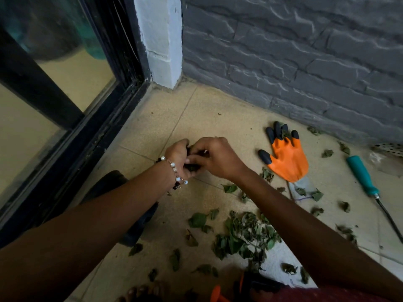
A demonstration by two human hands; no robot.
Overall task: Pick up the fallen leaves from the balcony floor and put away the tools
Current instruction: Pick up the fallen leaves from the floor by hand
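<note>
Leaves (244, 234): green, crumpled, some dry-curled, one loose heap on the tan tiled floor (152, 118) just on the near side of the hands, with too many strays around it to count. Nearer than the heap, at the frame's bottom edge, something orange and black (239, 288), partly cut off, can't tell what it is.

Left hand (177, 159): fingers curled, gripping a dark wad (193, 167) that looks like gathered leaves. Bead bracelet (174, 171) on that wrist, white and dark beads. Right hand (214, 158): fingers bent, tips pinched onto the same wad, touching the left hand. Both hands held over the floor, beyond the heap.

Right of the hands: one rubbery glove (285, 158), orange palm, black claw tips, lying flat, a leaf scrap among its fingers. Further right of the glove: one hand tool (370, 188), smooth teal handle, thin dark metal shaft, lying on the floor. Working end is out of frame.

Beyond the hands: grey rough stone-textured wall (305, 51), white painted pillar (161, 40), black-framed glass door (65, 62) to the left.
</note>
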